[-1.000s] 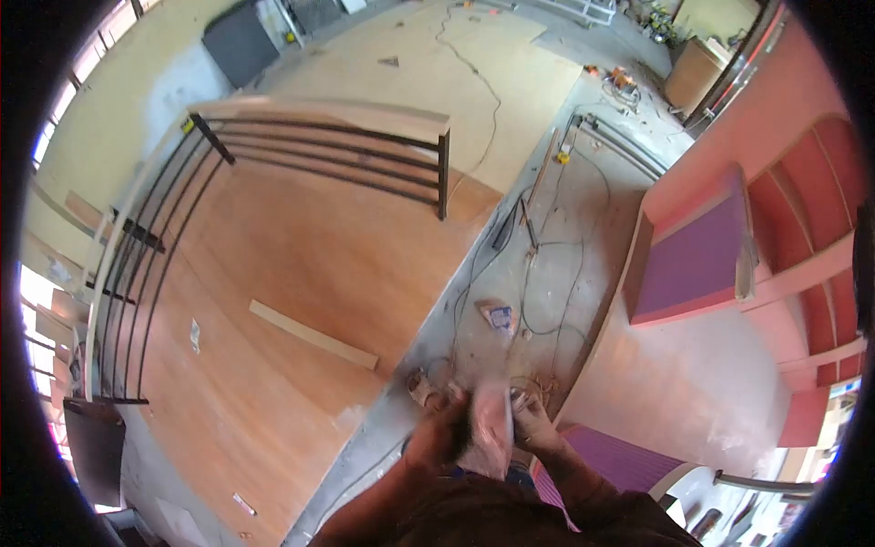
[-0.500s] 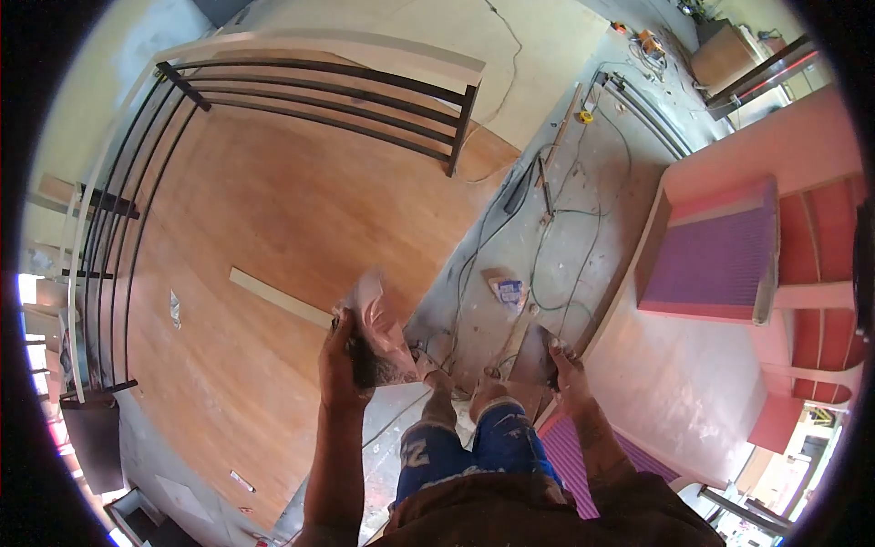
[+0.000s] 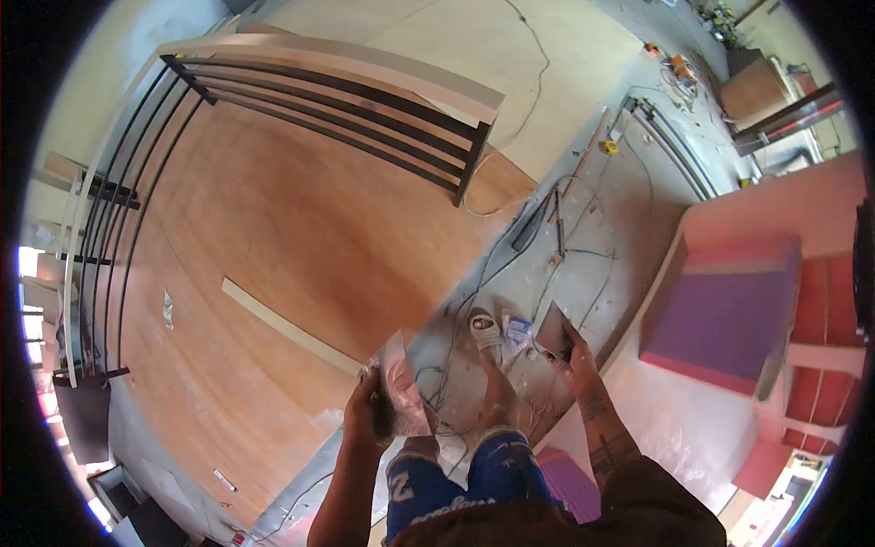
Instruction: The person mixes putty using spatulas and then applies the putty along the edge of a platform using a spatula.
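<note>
My left hand (image 3: pixel 366 410) is wrapped round the edge of a pinkish plastic bag (image 3: pixel 404 387), above the border of the wooden panel floor. A flat, dark rectangular plate (image 3: pixel 554 334) is gripped by my right hand (image 3: pixel 578 363), which is raised on the right over the grey floor. A gap separates the two hands. Just left of the plate, a small blue and white packet (image 3: pixel 518 334) lies on the floor beside my sandalled foot (image 3: pixel 485 328). What is inside the pinkish bag cannot be made out.
A black-barred railing (image 3: pixel 346 114) borders the wooden panels (image 3: pixel 301 219). A pale strip (image 3: pixel 287 326) lies on them. Cables (image 3: pixel 583 252) cross the grey floor, with a yellow object (image 3: pixel 609 147) further up. At right stand a purple panel (image 3: pixel 711 310) and pink shelves (image 3: pixel 825 310).
The hands have moved apart from each other since the oldest frame, and the dark plate now shows in my right hand. One foot has stepped forward, next to the blue and white packet.
</note>
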